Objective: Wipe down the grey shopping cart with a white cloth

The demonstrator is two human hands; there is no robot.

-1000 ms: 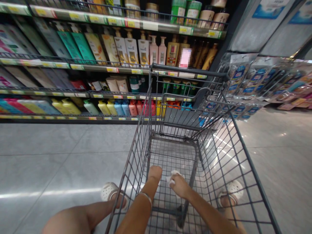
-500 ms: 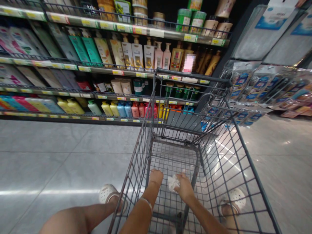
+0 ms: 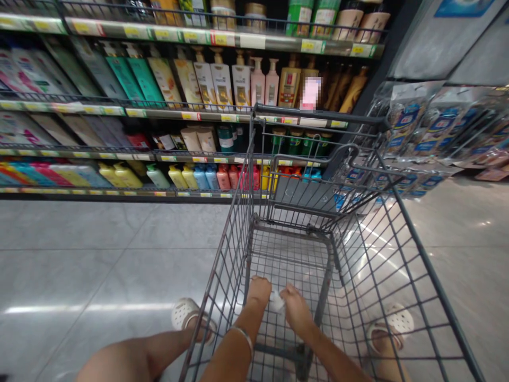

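Both hands are down over the mesh basket of a wire shopping cart (image 3: 306, 193), and here is the tight spot: a crumpled white tissue (image 3: 277, 303) sits in the small gap between them; the right hand (image 3: 296, 310) has its fingers drawn in narrow, nipping the tissue at their tips; the left hand (image 3: 259, 291) is just beside it, curled over knuckles-up, and whether those fingers hold anything cannot be told from this angle.

Now the dangers; the tissue looks thin and soft, so a hard pull or a snag on a wire end could tear it and leave shreds on the bars; a slack pinch could be just as costly, since a small scrap might drop through the open squares of the basket floor; the knuckles are close to each other, and a hasty stroke might knock one hand against the other or rap it on the metal.

Watch the bracelet (image 3: 243, 337) on the left arm too; it could catch on the mesh if that arm dips lower; and then the cart itself, with a white clog (image 3: 185, 313) out past its side; whether the wheels are braked is not visible, so a firm lean could roll it towards the pump bottles (image 3: 222, 85) on the shelf beyond.
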